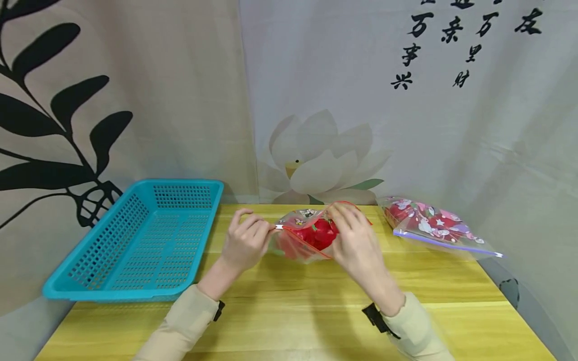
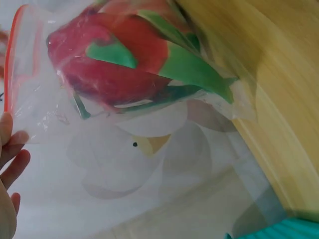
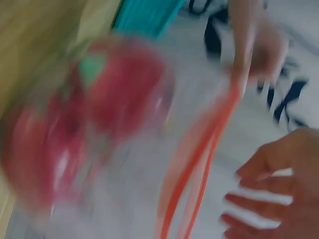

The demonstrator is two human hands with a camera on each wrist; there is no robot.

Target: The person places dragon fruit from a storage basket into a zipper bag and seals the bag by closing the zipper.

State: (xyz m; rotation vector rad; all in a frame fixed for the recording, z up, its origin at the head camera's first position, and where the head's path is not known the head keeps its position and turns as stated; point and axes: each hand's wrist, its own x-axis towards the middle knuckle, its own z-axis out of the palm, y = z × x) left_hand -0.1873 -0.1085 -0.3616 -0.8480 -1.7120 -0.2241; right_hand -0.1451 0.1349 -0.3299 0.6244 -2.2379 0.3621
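A clear zip bag (image 1: 289,245) with a red closure strip is raised over the wooden table, its mouth spread apart. Inside it lie red, rounded pieces with green, leaf-like flaps that look like dragon fruit (image 2: 107,59). My left hand (image 1: 246,239) pinches the bag's left corner, right by the white slider (image 1: 279,227). Over the right side of the bag's mouth is my right hand (image 1: 358,245). The right wrist view shows that hand's fingers (image 3: 259,205) loosely bent and spread beside the red strip (image 3: 182,191), with nothing between them.
On the left of the table (image 1: 280,321) stands a blue plastic basket (image 1: 173,250) with perforated walls. A second zip bag (image 1: 433,223), purple-edged and holding a red patterned item, lies at the back right. A printed curtain (image 1: 316,60) hangs behind the table.
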